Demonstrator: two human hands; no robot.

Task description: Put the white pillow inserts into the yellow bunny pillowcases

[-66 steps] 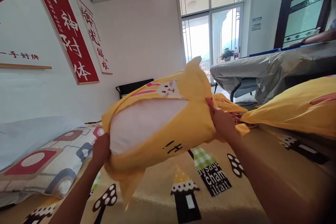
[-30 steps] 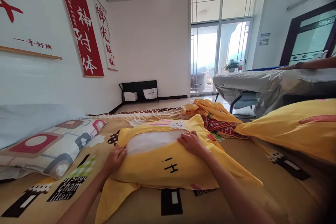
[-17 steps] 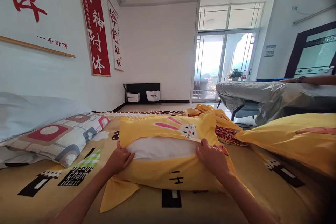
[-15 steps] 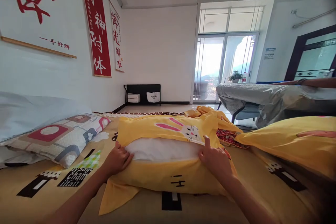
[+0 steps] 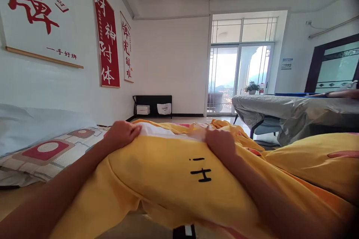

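A yellow pillowcase point(image 5: 165, 168) with a black upside-down "Hi" is raised in front of me, its lower edge off the bed. Through its opening shows a white pillow point(image 5: 155, 130). My left hand point(image 5: 123, 133) is closed on the near edge of the opening at the left corner. Closed on the same edge at the right is my right hand point(image 5: 220, 142), somewhat blurred. Most of the rabbit print on the far flap is hidden behind the raised fabric.
A patterned pillow point(image 5: 56, 149) lies at left by the white wall. Another yellow pillow point(image 5: 316, 164) is at right. Beyond stands a table point(image 5: 294, 108) under plastic sheeting, with another person's hand point(image 5: 346, 94) over it. A black low rack point(image 5: 151, 101) stands at the far wall.
Both hands have risen, lifting the near side of the pillowcase and pillow up from the bed. My right index finger, stretched out before, is now curled in. The view has tilted upward slightly.
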